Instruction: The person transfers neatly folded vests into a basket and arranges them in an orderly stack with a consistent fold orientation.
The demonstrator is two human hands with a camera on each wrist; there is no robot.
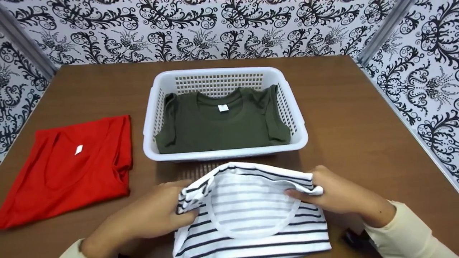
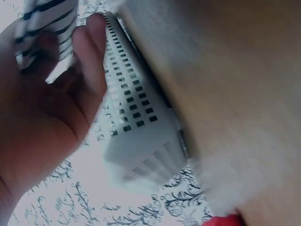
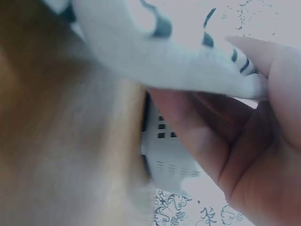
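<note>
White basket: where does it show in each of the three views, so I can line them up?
Head: white basket at table centre, olive shirt inside, just beyond the striped shirt.
Left wrist: its perforated wall runs through mid-frame, beside the left hand.
Right wrist: a corner shows behind the right hand.
Shared landmark: the striped shirt, pinched by both hands.

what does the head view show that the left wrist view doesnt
Only the head view shows the olive shirt lying inside the white basket, the right hand gripping the striped shirt, and the whole red shirt spread on the table.

Only the left wrist view shows the left hand from the palm side and the basket's outer wall close up.

Both show the left hand holding the striped shirt, the basket, the table and the patterned wall.
</note>
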